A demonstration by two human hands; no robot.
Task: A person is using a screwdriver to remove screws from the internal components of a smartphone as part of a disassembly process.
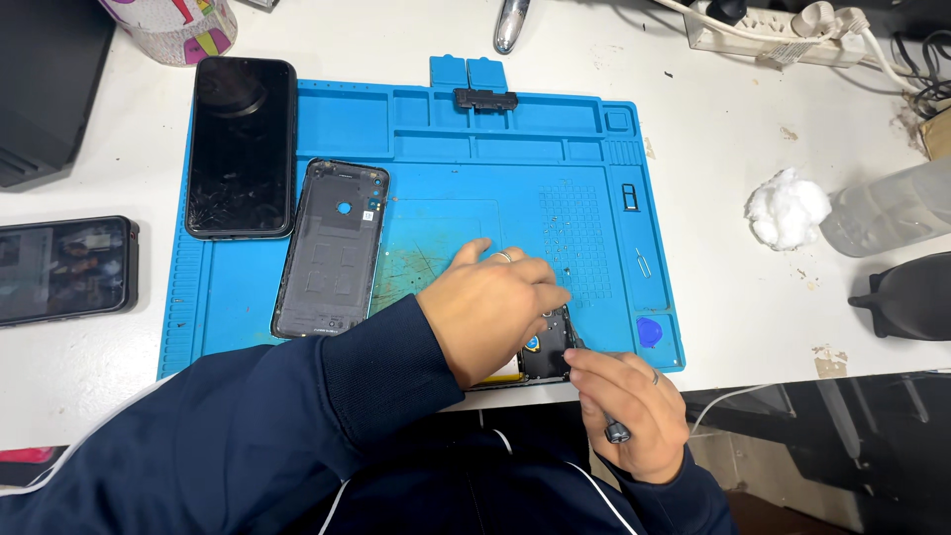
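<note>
My left hand point(495, 307) lies flat over an opened phone body point(548, 357) at the front edge of the blue work mat point(446, 149), pressing it down. My right hand point(634, 411) grips a small screwdriver point(606, 421) whose tip reaches the phone's lower right corner. Most of the phone is hidden under my left hand. A removed dark back cover point(332, 248) lies on the mat to the left. Beside it, a black phone point(241, 147) rests face up, half on the mat.
Another phone point(64, 269) with a lit screen lies at the far left. A cotton ball point(786, 206), a clear bottle point(887, 208) and a black object point(911, 297) sit to the right. A power strip point(773, 30) lies at the back. A blue pick point(649, 332) rests in the mat's tray.
</note>
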